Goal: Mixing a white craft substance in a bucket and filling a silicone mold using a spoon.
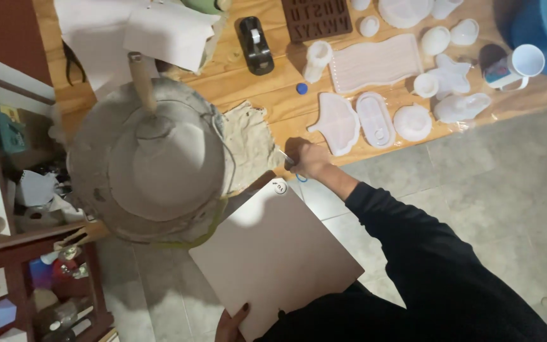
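Right hand (308, 158): at the bench (254, 95) edge, fingers curled around a small thin tool with a blue part; what tool it is, I cannot tell.
Left hand (232, 323): at the bottom edge, at about 6 o'clock; fingers pinch the near corner of the flat board (273, 253), thumb on top.
Flat board: pale pinkish-grey square panel, held out over the floor, its far corner close to the bench edge, at 4 o'clock from the bucket (150, 164).
Handling of the board: it looks stiff and smooth, probably not heavy; a grip on one corner may let it tip, so a hold at the middle of one side seems safer.
Bucket: large, dirty, full of grey wet mix, with a wooden stick (142, 82) standing in it; surely heavy.
Cloth (251, 142): stained, lying on the bench just beside the bucket, at 3 o'clock.
Moulds (375, 63): many white soft-looking shapes, spread at 1 o'clock from the right hand.
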